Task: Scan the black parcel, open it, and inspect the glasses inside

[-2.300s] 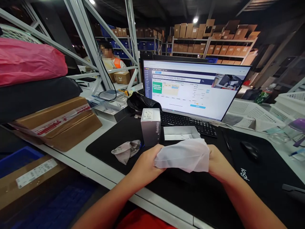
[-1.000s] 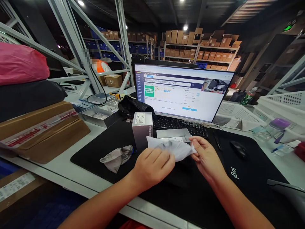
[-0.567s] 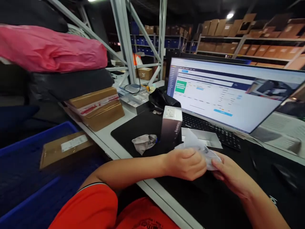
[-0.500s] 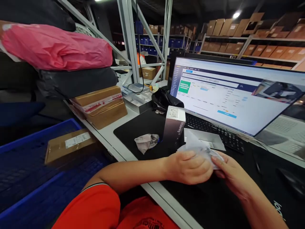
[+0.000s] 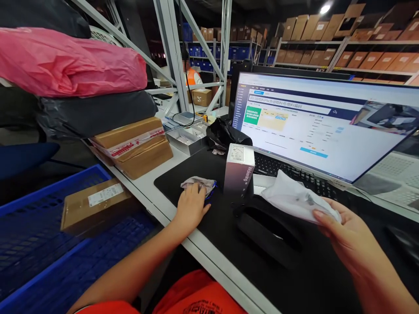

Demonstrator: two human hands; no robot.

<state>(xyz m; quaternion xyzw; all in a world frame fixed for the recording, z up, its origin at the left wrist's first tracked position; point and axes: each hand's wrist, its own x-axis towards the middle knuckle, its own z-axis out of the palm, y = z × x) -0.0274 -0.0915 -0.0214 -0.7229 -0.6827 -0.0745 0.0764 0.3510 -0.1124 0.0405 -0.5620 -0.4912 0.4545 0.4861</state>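
Note:
My left hand [image 5: 192, 205] is on a small grey cloth pouch [image 5: 198, 179] with blue cord at its right end. Its fingers curl over the near side of the pouch, and their tips are partly hidden. Between thumb and fingers, my right hand [image 5: 343, 224] pinches one end of a white translucent pouch [image 5: 294, 197]; a small dark shape shows through it, too unclear to name. Below that pouch, a long black case [image 5: 268, 233] with an opening along its top lies on the black desk mat [image 5: 225, 237]. A tall white-and-purple box [image 5: 238, 170] stands upright between my hands.
Behind the box are a keyboard [image 5: 278, 168] and a large monitor [image 5: 294, 122]. Crumpled black plastic [image 5: 225, 133] and a grey tray [image 5: 188, 139] sit further left. Stacked parcels [image 5: 140, 150] line the left edge, above a blue crate [image 5: 81, 174]. A mouse [image 5: 404, 244] lies right.
My left hand has let go of the white pouch and moved left onto the grey pouch. My right hand has shifted right with the white pouch. The black case now shows.

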